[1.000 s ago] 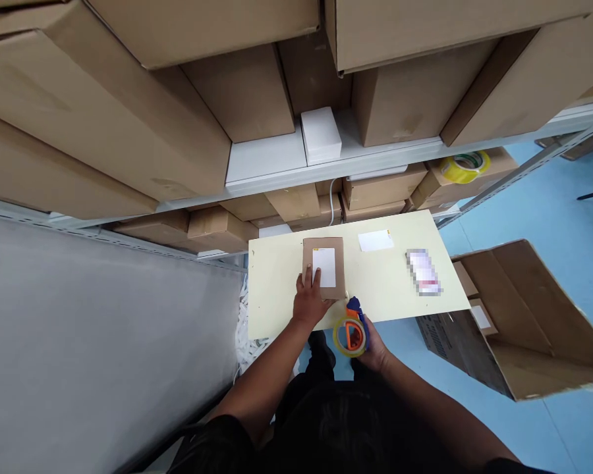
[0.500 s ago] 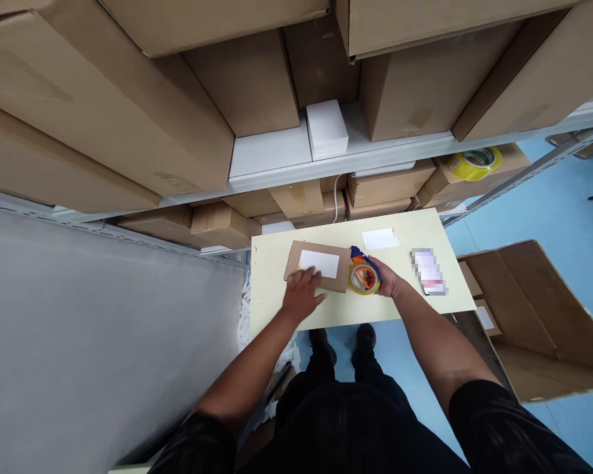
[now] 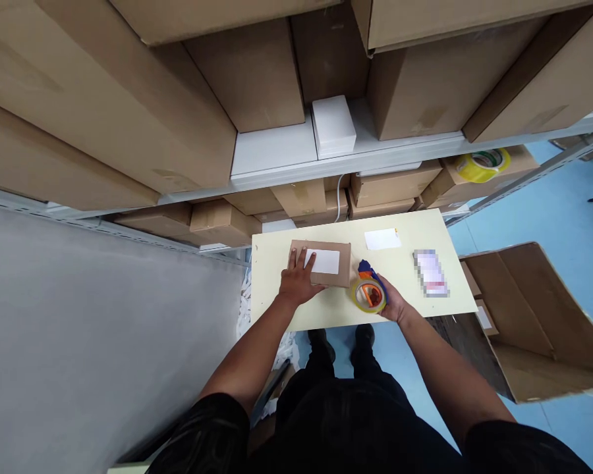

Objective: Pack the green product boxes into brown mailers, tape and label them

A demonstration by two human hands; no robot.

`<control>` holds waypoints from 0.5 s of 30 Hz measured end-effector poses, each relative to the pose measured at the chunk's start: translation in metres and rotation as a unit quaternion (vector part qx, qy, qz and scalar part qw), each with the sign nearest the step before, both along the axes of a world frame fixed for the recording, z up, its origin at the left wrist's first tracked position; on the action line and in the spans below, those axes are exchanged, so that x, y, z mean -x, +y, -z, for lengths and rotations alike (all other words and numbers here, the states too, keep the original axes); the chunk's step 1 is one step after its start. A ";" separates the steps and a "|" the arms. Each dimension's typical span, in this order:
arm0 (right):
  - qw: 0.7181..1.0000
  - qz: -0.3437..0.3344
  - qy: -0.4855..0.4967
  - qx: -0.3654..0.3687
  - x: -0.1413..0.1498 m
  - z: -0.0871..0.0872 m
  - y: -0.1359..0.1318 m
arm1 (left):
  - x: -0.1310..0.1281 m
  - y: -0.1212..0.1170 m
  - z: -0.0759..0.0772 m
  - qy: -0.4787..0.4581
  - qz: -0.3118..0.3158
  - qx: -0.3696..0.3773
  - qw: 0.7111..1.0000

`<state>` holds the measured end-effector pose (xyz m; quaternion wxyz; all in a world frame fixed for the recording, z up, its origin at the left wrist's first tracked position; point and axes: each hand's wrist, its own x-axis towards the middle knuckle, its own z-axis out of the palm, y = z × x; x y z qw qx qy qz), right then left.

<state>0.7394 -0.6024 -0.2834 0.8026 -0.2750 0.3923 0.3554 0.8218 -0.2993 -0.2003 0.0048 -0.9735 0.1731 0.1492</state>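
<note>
A small brown cardboard box (image 3: 344, 264) with a white label (image 3: 326, 262) on top lies on the cream table (image 3: 271, 309). My left hand (image 3: 298, 280) rests on the box's left part, fingers spread, fingertips reaching the label. To the right of the box, my right hand (image 3: 393, 300) is wrapped round a blue and orange tape dispenser (image 3: 369, 289) loaded with a roll of clear yellowish tape. The dispenser is apart from the box, near the table's front edge. Part of its handle is hidden by my fingers.
Behind the table, a shelf (image 3: 277, 148) bears large cartons and a stack of white cards (image 3: 334, 125). A white label (image 3: 382, 239) and a blurred phone (image 3: 431, 272) lie on the table. An open carton (image 3: 534, 309) stands right; a yellow tape roll (image 3: 483, 164) sits behind.
My right hand has drawn the tape dispenser away from the box, toward me and slightly right. My left hand has moved further onto the box and spread its fingers.
</note>
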 end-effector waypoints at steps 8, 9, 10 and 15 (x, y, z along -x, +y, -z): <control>0.990 0.124 0.015 -0.067 0.094 -0.001 0.065 | 0.004 -0.019 0.001 0.001 -0.057 -0.008 0.998; 0.989 0.137 0.015 -0.061 0.091 -0.001 0.071 | 0.006 -0.023 0.001 0.001 -0.068 -0.002 0.998; 0.988 0.145 0.016 -0.057 0.086 -0.001 0.077 | 0.009 -0.026 0.001 -0.002 -0.078 0.007 0.997; 0.985 0.159 0.026 -0.056 0.041 -0.005 0.083 | 0.039 -0.035 0.002 -0.034 -0.090 0.072 0.993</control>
